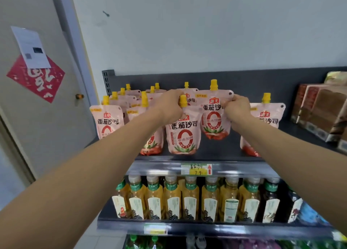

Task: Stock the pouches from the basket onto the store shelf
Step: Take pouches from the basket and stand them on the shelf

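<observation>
Both hands clamped on tomato-sauce pouches, left hand (170,106) on one (183,134), right hand (237,108) on another (215,115), placing them on the top shelf (216,151); next, seating them upright.

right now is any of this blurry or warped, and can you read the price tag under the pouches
Head view: wide-angle bend curves the door frame and stretches both forearms; lighting is flat and even, with no harsh glare. The price tag is motion-smeared, only a yellow "7.9" roughly legible. Print on the pouch in the left hand stays fairly sharp.
</observation>
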`<action>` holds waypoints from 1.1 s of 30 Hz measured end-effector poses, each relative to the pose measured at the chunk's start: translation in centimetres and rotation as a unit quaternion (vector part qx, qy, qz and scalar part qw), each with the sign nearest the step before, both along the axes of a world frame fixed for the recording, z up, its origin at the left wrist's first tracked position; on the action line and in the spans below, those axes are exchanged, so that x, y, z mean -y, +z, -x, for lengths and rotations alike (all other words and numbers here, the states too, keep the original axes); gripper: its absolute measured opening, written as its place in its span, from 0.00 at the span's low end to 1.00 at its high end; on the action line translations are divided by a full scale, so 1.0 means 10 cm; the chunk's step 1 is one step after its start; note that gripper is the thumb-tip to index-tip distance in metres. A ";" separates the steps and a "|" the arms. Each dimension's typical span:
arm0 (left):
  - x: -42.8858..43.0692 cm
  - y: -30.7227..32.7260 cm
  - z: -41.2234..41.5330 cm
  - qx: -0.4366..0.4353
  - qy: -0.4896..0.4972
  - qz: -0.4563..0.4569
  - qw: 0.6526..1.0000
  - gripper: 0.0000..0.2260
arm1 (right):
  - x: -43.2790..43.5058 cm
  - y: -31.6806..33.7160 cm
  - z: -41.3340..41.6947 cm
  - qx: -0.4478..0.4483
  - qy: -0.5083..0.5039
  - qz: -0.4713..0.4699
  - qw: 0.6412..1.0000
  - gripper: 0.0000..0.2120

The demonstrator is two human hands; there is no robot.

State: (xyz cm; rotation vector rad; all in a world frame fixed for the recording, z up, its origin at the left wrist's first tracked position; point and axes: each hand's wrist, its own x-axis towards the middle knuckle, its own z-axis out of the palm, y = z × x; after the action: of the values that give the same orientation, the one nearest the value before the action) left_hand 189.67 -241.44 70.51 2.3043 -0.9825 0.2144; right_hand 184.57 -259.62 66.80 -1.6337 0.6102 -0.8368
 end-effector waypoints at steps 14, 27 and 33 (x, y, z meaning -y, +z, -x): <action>0.34 -0.08 -0.30 -0.131 0.014 0.044 0.990 0.20 | 0.40 -0.22 -0.50 -0.042 0.019 -0.074 0.996 0.15; 0.36 -0.64 -0.11 -0.440 0.066 0.326 0.834 0.08 | 0.48 -0.41 -0.57 -0.146 0.046 -0.020 0.988 0.15; 0.41 -0.64 -0.15 -0.423 0.096 0.353 0.829 0.13 | 0.46 -0.39 -0.71 -0.133 0.008 -0.039 0.990 0.11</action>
State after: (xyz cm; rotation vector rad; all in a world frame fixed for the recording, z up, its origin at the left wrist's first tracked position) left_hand 191.19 -245.56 64.15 1.5162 -0.1443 -0.3110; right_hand 191.67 -264.26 62.91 -1.6884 0.8045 -0.5786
